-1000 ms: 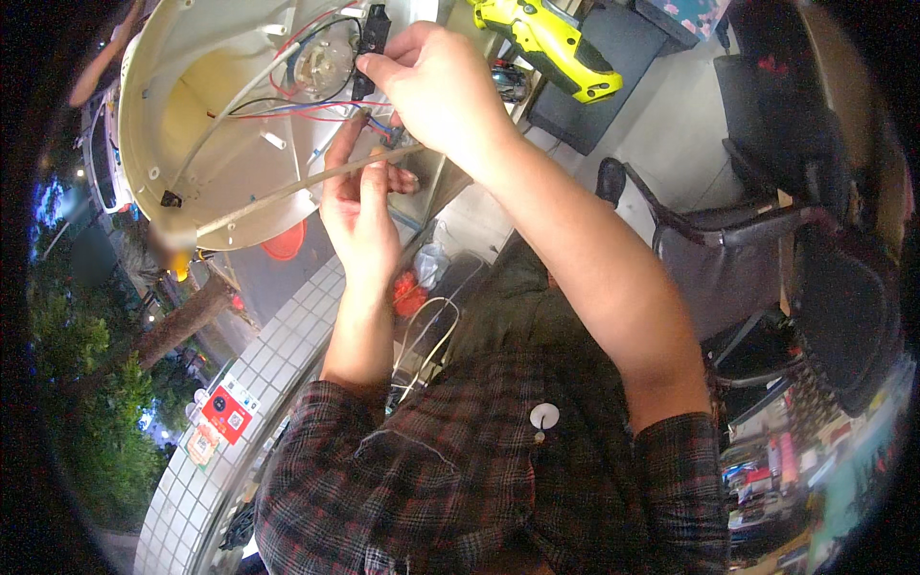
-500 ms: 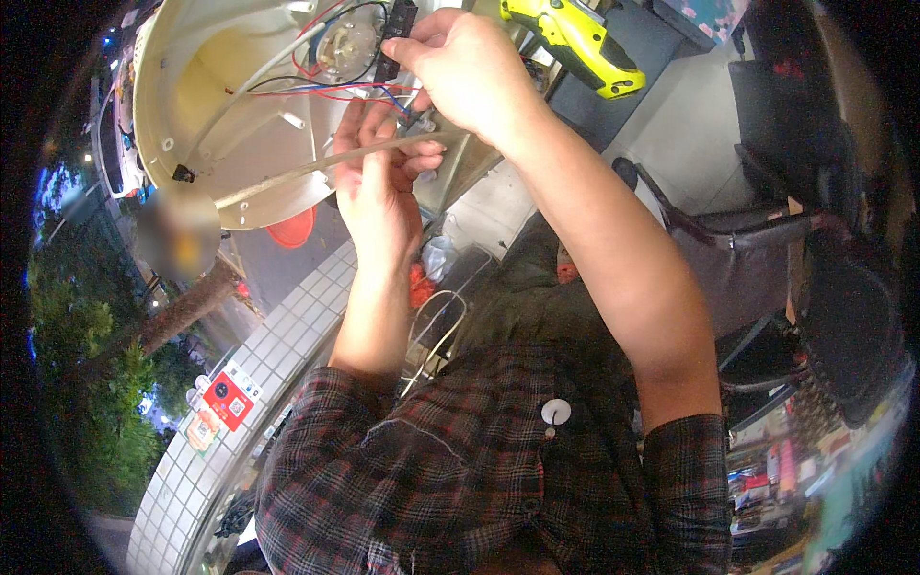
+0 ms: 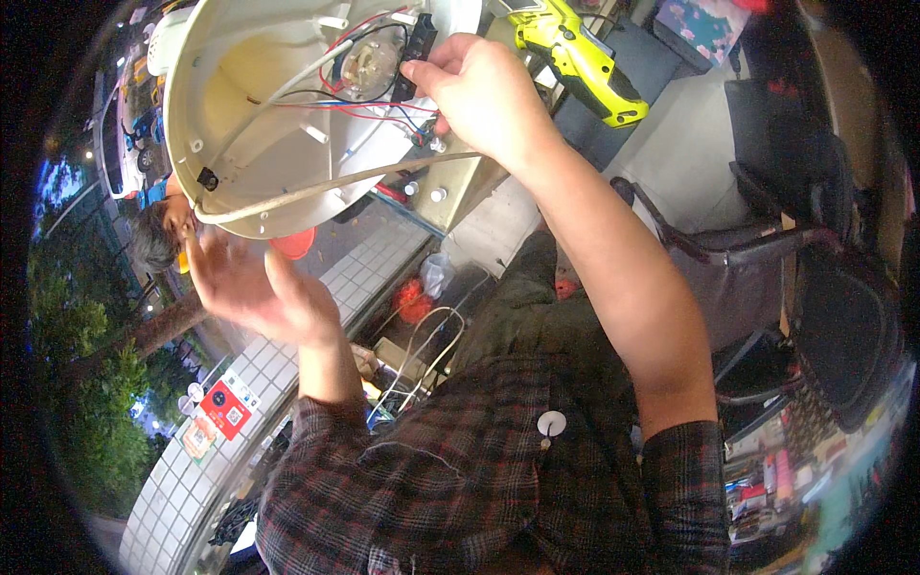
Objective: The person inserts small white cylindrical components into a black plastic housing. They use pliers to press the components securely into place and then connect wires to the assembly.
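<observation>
A round white plastic housing (image 3: 259, 115) is held up at the top left, its hollow inside facing me. Red, black and white wires (image 3: 374, 105) run across it to a small clear part near the middle. My right hand (image 3: 484, 96) grips the housing's right rim, thumb beside a black part (image 3: 417, 48). A pale cord (image 3: 335, 182) stretches from that hand along the lower rim. My left hand (image 3: 254, 287) is below the housing's lower edge, fingers spread, holding nothing and blurred.
A yellow-green power drill (image 3: 575, 57) lies on a dark surface at the top right. A dark chair (image 3: 767, 259) stands to the right. Below are a tiled ledge (image 3: 192, 460), a white wire loop (image 3: 422, 345) and small red objects (image 3: 412, 297).
My left hand let go near the cord and wires and dropped down-left, opening out. The housing shifted slightly right and now hangs from my right hand alone.
</observation>
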Action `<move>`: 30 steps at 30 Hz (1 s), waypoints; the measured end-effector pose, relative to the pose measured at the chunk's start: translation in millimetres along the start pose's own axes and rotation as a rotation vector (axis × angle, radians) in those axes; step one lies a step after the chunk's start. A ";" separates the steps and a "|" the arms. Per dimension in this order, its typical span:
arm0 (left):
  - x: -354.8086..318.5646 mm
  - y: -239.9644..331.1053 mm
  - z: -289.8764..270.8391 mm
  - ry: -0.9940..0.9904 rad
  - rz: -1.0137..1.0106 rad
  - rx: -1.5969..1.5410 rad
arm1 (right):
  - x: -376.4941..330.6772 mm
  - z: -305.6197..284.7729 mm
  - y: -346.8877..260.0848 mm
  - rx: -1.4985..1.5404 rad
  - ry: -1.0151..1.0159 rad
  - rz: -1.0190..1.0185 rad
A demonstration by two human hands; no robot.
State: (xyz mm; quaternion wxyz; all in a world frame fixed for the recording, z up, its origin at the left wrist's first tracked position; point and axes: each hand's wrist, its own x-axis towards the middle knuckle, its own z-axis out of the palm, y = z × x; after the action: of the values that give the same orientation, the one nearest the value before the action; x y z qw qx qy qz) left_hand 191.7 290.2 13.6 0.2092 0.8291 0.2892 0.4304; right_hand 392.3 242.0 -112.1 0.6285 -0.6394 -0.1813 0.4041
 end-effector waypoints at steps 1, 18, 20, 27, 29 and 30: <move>11.3 -4.8 9.7 -0.030 -0.042 -0.049 | 0.5 1.2 0.8 -0.003 0.015 -0.010; 8.6 -48.9 13.8 0.029 -0.255 -0.253 | 6.6 4.6 -4.0 0.057 -0.015 0.002; 8.2 -53.4 11.1 0.015 -0.243 -0.256 | 5.8 4.9 -7.5 0.076 -0.018 0.016; 9.2 -42.9 17.8 0.034 -0.302 -0.164 | -0.9 -4.8 -19.7 0.111 -0.077 0.079; 6.3 -46.9 16.7 0.040 -0.308 -0.172 | -2.1 -6.1 -20.5 0.081 -0.052 0.041; 5.8 -46.1 17.6 0.051 -0.332 -0.191 | -3.3 -5.1 -18.5 0.065 -0.022 0.015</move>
State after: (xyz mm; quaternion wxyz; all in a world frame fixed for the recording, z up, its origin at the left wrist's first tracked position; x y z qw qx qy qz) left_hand 195.2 326.7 -20.0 0.3477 0.7350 0.3850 0.4366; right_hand 399.2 238.9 -94.2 0.6439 -0.6153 -0.1701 0.4217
